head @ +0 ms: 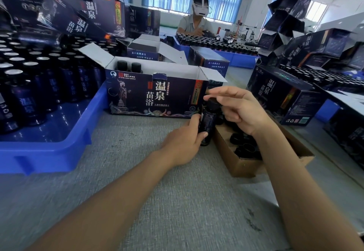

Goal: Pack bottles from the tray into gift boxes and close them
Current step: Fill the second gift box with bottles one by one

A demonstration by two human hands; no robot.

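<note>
A dark bottle (207, 121) stands upright on the grey table just right of an open dark-blue gift box (155, 95). My left hand (184, 144) grips the bottle's lower body. My right hand (239, 108) is at its top, thumb and fingertips pinching the black cap (212, 102). Two capped bottles (129, 66) stand inside the gift box at its far left, and its flaps are up. A blue tray (59, 132) on the left holds several dark bottles with silver tops.
A brown cardboard box (246, 164) of black caps lies under my right wrist. Closed and open gift boxes (283, 95) stand right and behind, with stacks at back left. Another person (197, 22) sits across the table behind a second blue tray (240, 58).
</note>
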